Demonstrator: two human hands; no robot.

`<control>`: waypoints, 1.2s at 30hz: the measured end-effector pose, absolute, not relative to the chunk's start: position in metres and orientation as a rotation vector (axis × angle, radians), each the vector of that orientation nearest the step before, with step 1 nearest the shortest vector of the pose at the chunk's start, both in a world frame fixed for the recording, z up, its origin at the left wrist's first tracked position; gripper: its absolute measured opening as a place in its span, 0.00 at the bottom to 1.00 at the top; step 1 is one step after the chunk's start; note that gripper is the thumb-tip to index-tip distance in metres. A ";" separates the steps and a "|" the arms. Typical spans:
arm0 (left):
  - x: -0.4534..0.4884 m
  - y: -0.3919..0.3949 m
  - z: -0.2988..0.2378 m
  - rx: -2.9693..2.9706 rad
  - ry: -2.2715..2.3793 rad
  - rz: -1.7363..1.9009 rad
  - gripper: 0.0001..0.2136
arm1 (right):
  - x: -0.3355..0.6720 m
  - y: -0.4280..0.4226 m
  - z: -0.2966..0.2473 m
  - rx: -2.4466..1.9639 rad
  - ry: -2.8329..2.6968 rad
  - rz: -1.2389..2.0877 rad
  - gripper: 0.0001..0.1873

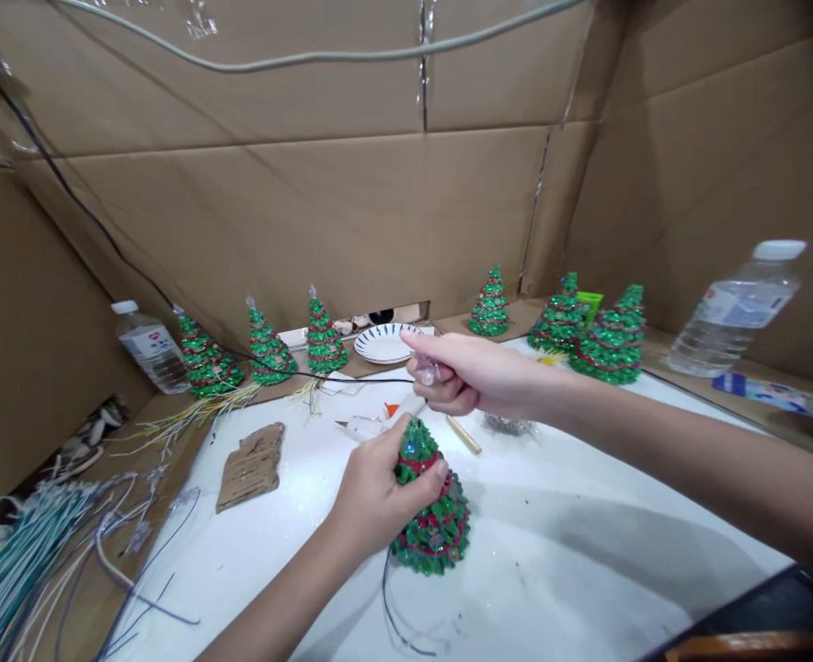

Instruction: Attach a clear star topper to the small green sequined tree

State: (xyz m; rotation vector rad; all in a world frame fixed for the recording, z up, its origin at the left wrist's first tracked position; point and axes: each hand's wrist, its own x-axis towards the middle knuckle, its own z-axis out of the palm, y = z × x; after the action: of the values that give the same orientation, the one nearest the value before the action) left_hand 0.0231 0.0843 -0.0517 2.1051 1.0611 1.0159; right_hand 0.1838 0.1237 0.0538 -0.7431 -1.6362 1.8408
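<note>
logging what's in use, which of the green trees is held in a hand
The front tree, closest to the camera: the left hand grips its upper part. The other six trees stand farther back, with no hand on them.

White desk (pixel 551 588) here, shining: cardboard scrap (pixel 251 466) flat at left, pointed tool (pixel 361 428) near middle, gold stick (pixel 463 436) to its right, grey clump (pixel 511 425) further right.

Taped cardboard walls (pixel 310 202) — a pale cable (pixel 379 55) strung across — enclose a white tabletop (pixel 551 579)

left hand (pixel 377 492) grips green tree (pixel 440 526) | right hand (pixel 465 370) holds clear piece (pixel 429 371) | plate (pixel 377 346) behind
</note>
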 end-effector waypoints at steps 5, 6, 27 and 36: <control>0.023 0.085 -0.052 2.103 1.085 1.008 0.13 | 0.185 0.126 0.048 -0.704 -1.631 1.874 0.25; 0.023 0.085 -0.052 2.105 1.087 1.009 0.14 | 0.185 0.127 0.047 -0.705 -1.625 1.873 0.25; 0.022 0.084 -0.051 2.105 1.054 1.020 0.11 | 0.187 0.124 0.052 -0.909 -2.219 1.013 0.28; 0.022 0.084 -0.050 2.110 1.085 0.995 0.10 | 0.179 0.120 0.062 -0.825 -2.532 0.424 0.27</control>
State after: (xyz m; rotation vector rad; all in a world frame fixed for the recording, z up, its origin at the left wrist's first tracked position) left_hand 0.0220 0.0840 -0.0498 2.1104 1.0847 0.9946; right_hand 0.1795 0.1195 0.0618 -0.8246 -2.5324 0.4241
